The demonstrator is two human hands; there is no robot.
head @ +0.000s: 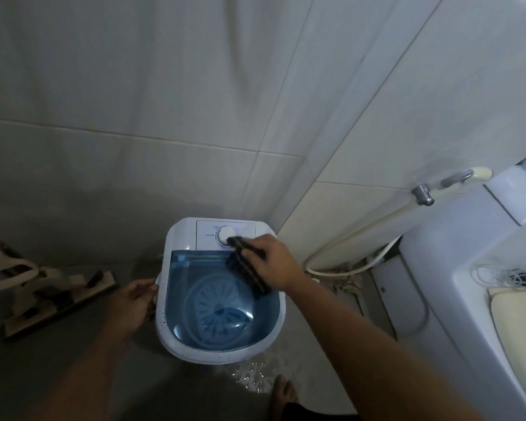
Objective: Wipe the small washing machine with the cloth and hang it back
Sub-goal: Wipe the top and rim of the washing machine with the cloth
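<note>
two hands: right hand (pixel 274 262) grip clenches one dark cloth (pixel 248 268) on one washing machine (pixel 219 354); left hand (pixel 134 302) grasps its side.

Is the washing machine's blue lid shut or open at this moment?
Shut. The translucent blue lid lies flat across the washing machine, the pulsator visible through it; the right hand presses the dark cloth onto it.

Small print is seen on the washing machine's control panel (pixel 207 237), just beside the right hand (pixel 274 262), but it cannot be read.
</note>
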